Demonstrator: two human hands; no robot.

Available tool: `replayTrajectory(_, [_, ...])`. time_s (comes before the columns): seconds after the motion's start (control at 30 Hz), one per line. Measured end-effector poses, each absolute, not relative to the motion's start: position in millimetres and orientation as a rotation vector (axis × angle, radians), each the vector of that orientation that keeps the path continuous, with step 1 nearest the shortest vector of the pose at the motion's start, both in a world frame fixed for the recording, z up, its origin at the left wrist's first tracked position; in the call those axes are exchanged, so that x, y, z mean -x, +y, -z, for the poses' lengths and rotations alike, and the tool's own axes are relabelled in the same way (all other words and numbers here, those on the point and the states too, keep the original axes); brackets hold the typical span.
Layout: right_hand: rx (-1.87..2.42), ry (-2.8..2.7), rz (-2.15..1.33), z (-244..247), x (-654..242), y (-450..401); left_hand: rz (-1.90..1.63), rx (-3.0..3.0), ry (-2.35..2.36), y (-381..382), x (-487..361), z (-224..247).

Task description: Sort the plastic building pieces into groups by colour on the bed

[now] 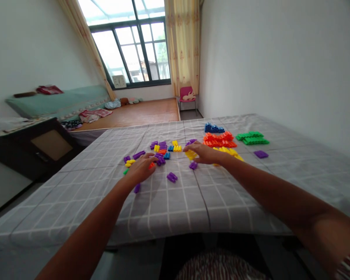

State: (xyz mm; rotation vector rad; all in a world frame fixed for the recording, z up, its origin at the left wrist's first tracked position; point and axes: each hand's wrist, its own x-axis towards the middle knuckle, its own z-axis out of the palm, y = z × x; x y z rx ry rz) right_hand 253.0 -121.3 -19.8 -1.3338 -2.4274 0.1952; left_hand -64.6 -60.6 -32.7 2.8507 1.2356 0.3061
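My left hand reaches over a loose group of small plastic building blocks, its fingers stretched forward. Its fingertips are at some purple blocks, and an orange block shows beside the thumb. My right hand is bent around several yellow blocks, which show between thumb and fingers. Just beyond it is a purple piece, and a purple pair lies below the thumb. Another purple pair rests between the hands, nearer to me.
Sorted rows lie on the right: blue blocks, orange blocks, green blocks, yellow rows partly behind my wrist, and a purple slab. A checked grey cloth covers the table. Beyond stands a bed.
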Motion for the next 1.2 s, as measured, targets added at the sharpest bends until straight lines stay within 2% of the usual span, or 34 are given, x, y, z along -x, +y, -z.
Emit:
replayTrajectory(0.13, [1.549, -2.236, -0.107, 4, -361, -151, -0.335, -2.800, 1.198, -63, 67, 31])
replayTrajectory(0.3, [1.619, -2.257, -0.323, 13, -441, -186, -0.350, -2.816, 1.065, -61, 43, 30])
replayTrajectory(0.53, [1.511, -2.254, -0.349, 34, -437, -201, -0.321, -2.852, 0.954, -60, 0, 36])
replayTrajectory(0.77, [1.748, -2.113, -0.162, 53, -430, -199, -0.264, -2.821, 0.959, -68, 9, 38])
replayTrajectory(1.03, [1.709, -2.160, -0.133, 59, -432, -197, -0.243, -2.792, 0.959, -76, 23, 36])
replayTrajectory(1.2, [1.643, -2.138, -0.026, 44, -406, -186, -0.245, -2.793, 1.027, -59, 26, 31])
